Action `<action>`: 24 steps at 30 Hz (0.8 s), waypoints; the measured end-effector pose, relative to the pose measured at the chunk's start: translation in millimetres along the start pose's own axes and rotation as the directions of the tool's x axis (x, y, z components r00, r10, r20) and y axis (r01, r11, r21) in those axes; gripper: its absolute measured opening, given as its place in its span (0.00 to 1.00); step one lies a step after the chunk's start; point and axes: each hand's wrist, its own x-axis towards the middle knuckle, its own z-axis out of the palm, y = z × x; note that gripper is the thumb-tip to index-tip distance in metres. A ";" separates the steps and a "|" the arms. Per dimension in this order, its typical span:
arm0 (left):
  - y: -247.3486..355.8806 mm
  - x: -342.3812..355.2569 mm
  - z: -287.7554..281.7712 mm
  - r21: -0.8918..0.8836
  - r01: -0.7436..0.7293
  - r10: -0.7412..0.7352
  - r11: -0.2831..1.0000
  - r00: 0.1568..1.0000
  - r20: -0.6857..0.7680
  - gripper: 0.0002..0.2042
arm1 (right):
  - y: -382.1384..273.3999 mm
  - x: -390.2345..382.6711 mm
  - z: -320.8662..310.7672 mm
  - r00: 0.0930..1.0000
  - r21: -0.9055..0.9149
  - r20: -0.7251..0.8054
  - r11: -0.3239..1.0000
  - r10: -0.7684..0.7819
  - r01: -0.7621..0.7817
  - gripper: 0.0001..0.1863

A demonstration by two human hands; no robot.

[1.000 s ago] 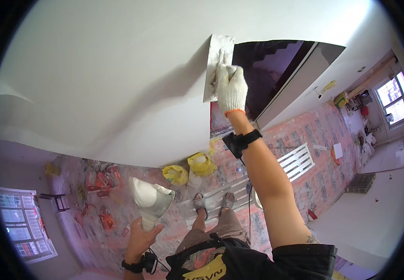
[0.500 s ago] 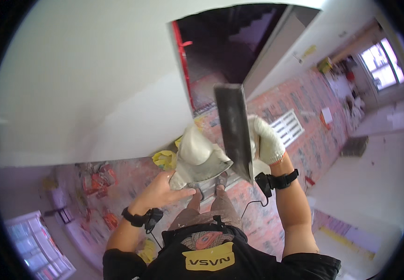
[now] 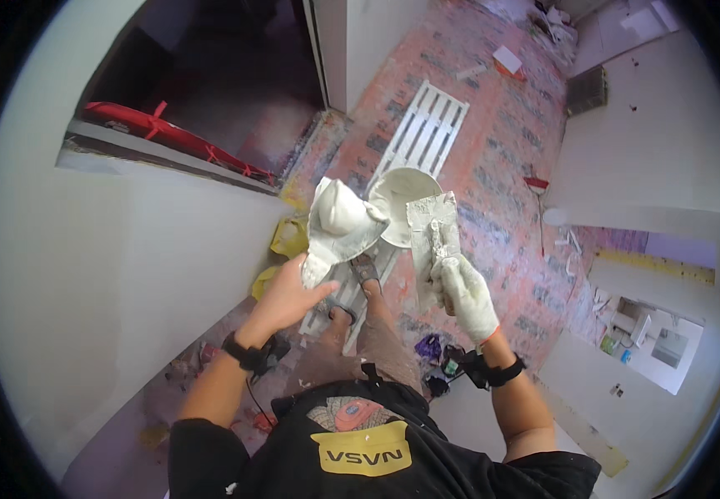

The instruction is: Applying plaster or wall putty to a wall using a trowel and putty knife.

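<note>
My bare left hand grips the handle end of a plaster-caked putty knife with a wide blade. On that blade sits a thick mound of white plaster. In my right hand, which wears a white work glove, is a flat rectangular plastering trowel; its handle side faces up and is crusted with plaster. Below and between the two tools stands a white bucket, its inside coated in white. The trowel overlaps the bucket's right side in view.
A white slatted bench runs beneath the bucket and under my feet. At left rises a pale wall with a dark doorway edged in red tape. Yellow bags lie at the wall's foot, purple and black bags near my legs.
My view has turned right, away from the wall, and the doorway has shifted left. The trowel has rolled from showing its dark blade face to its handle side. The bucket has come into clear view.
</note>
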 end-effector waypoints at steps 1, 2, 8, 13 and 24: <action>4.4 13.5 11.7 0.047 -0.011 0.010 0.999 1.000 0.011 0.30 | 4.6 -5.6 1.0 0.983 -0.168 -0.153 0.983 -0.097 0.071 0.13; 7.3 21.7 20.3 0.099 -0.019 0.017 0.995 1.000 0.020 0.31 | 7.8 -10.0 3.2 0.974 -0.269 -0.119 0.951 -0.191 0.153 0.13; 32.1 66.6 87.9 0.390 -0.086 0.076 0.917 0.996 0.041 0.33 | 22.2 26.0 8.8 0.882 -0.619 -0.091 0.720 -0.463 0.314 0.16; 10.2 99.8 102.7 0.416 -0.102 0.089 0.904 0.995 0.049 0.27 | 60.7 106.7 -15.6 0.869 -0.633 -0.160 0.724 -0.469 0.274 0.22; -47.9 114.4 55.7 0.223 0.044 -0.143 0.974 0.881 0.450 0.24 | 13.4 160.8 -86.8 0.998 -0.093 -0.013 0.994 0.057 -0.058 0.22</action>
